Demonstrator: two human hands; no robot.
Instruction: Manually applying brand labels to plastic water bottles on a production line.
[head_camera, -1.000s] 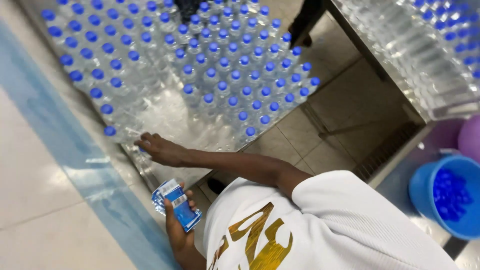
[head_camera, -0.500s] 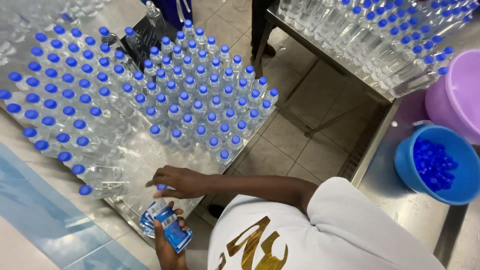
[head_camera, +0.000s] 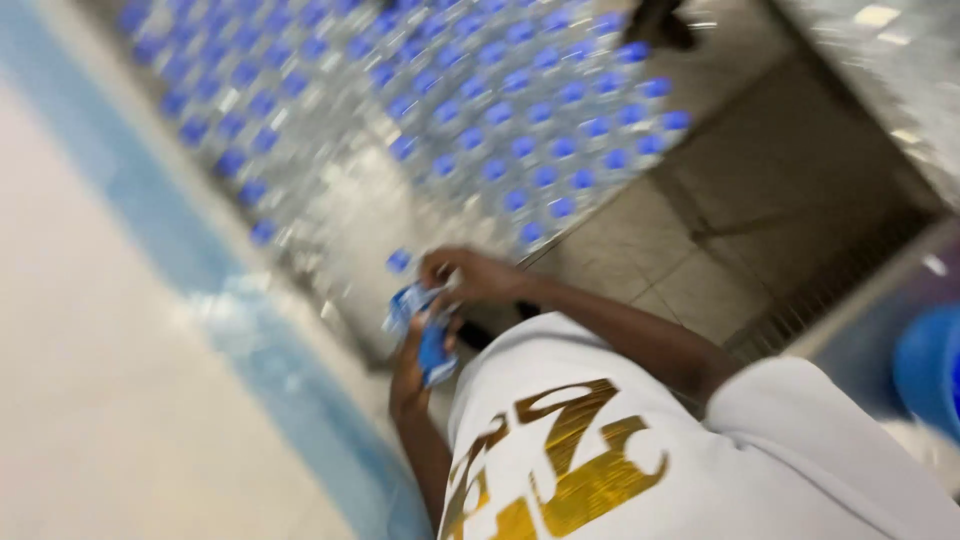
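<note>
Head view: your left hand clamps a blue label stack just below the blue-capped bottles on the desk; right hand pinches its top label. Peel one only, steadily.

the picture is blurred. the floor has grey-brown tiles with dark joints. on the left side is a pale surface with a blue stripe along it. a metal table stands in the middle. at the right edge a blue tub shows, near a metal table edge.
</note>
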